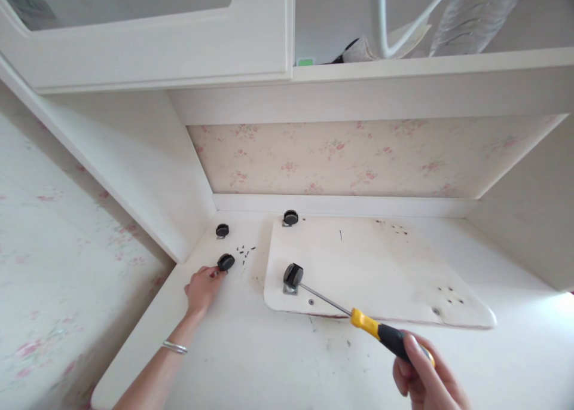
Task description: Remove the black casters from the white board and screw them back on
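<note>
My left hand (204, 287) is closed at the left, its fingertips on a black caster wheel (226, 262) that rests on the white desk. My right hand (426, 368) grips the yellow and black handle of a screwdriver (372, 324). The metal tip reaches the base of another caster (293, 276), which stands at the front left corner of a white board (359, 266). A third caster (290, 217) is at the board's back left corner. Behind the wheel at my left hand, a fourth caster (222, 230) sits on the desk.
Small dark screws (244, 253) lie scattered between the left casters and the board. Screw holes mark the board's right end. A white cabinet (179, 51) and an open shelf (426, 66) holding a plastic bottle (478, 18) hang above. A side panel (147, 159) rises at the left.
</note>
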Action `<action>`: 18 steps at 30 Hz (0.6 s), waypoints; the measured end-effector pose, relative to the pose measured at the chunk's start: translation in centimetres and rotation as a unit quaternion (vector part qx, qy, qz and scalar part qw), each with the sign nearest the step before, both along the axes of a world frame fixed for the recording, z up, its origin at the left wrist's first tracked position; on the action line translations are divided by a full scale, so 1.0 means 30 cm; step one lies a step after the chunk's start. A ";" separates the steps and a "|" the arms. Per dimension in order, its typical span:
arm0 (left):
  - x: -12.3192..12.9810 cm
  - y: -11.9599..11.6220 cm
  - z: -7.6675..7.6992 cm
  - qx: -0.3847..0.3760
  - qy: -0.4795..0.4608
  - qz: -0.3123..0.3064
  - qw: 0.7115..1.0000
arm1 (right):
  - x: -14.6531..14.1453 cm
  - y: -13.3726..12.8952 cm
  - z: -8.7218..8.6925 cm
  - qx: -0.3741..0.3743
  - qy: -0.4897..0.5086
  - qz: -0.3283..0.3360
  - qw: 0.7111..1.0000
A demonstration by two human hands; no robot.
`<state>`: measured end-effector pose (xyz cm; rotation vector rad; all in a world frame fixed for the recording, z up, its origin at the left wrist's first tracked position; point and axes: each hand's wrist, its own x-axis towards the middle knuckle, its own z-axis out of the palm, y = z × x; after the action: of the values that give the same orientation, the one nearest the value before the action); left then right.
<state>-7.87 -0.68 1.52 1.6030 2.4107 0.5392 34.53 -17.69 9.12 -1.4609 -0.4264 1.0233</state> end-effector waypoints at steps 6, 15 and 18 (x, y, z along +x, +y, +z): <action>0.021 -0.060 0.014 -0.014 0.000 0.003 1.000 | 0.025 0.027 0.062 0.035 -0.060 -0.028 0.997; 0.237 -0.312 0.119 0.161 -0.024 -0.077 0.984 | 0.050 0.044 0.057 0.037 -0.133 -0.038 0.990; 0.365 -0.401 0.162 0.247 -0.016 -0.169 0.954 | 0.037 0.057 0.068 0.040 -0.157 -0.033 0.986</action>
<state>3.06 -12.71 6.38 2.1175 2.0041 1.1499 35.65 -15.99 11.15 -1.5568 -0.6337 0.7153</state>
